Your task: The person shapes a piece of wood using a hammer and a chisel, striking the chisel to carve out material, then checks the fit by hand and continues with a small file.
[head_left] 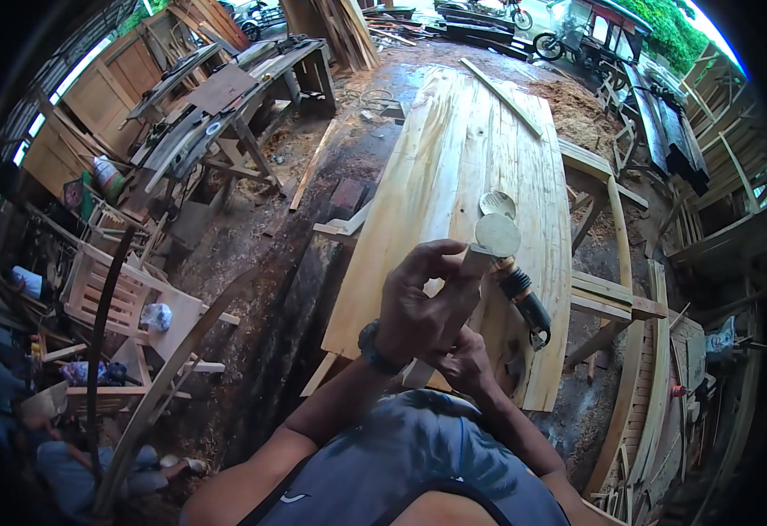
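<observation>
My left hand (414, 298) has its fingers around a short wooden block (475, 263) held upright over the pale plank panel (427, 158). My right hand (462, 359) is closed on the lower part of the same block, partly hidden behind my left hand and wrist. Just right of the block, a black and orange power tool (526, 307) lies on the panel. A round pale disc (497, 234) shows at the block's top end, with a second disc (496, 202) just beyond it; whether the first touches the block is unclear. A loose batten (502, 96) rests across the panel's far end.
A workbench (225, 105) with boards stands at the back left. Wooden chair frames (103, 298) and a person's legs (138, 469) are at the lower left. Timber rails (594, 294) project right of the panel. Motorbikes (567, 44) and stacked timber (664, 123) stand at the back right.
</observation>
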Available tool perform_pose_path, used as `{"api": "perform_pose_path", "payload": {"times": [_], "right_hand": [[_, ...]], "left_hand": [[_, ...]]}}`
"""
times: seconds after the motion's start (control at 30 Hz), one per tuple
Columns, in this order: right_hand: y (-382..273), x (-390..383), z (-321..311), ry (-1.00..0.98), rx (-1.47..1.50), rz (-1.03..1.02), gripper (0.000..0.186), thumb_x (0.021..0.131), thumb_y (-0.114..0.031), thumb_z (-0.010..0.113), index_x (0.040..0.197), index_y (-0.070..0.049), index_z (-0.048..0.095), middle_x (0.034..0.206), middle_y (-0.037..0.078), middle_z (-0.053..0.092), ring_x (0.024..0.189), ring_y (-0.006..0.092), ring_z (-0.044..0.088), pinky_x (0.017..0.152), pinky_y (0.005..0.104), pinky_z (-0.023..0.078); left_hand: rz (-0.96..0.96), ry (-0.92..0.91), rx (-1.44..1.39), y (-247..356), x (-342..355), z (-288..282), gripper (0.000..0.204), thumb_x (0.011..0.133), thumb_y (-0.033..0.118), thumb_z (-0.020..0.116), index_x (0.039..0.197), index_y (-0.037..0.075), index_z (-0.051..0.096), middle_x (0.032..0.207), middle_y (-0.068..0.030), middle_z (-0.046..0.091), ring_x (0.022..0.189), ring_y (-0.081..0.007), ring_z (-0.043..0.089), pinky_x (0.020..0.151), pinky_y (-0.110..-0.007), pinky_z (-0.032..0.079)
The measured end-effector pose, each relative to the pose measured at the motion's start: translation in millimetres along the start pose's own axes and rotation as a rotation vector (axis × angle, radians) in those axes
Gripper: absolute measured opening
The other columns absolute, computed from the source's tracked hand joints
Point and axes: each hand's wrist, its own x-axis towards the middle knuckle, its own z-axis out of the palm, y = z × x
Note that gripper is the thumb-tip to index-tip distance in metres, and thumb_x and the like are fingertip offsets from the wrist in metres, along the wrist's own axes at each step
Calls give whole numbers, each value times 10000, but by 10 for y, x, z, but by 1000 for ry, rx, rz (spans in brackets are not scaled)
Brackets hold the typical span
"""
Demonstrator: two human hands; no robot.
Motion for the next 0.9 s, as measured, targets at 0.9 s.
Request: {"api": "perform_pose_path", "payload": {"times": [0.9], "right_hand": [[382, 123, 134, -412, -98, 305, 393, 867, -240, 713, 1175, -4, 649, 1004, 117, 732, 931, 167, 679, 834, 343, 545]], "left_hand": [[75, 298, 139, -102, -56, -483, 321, 910, 69, 734, 1200, 1, 613, 1023, -68, 696, 899, -115, 652, 780, -270, 525]]}}
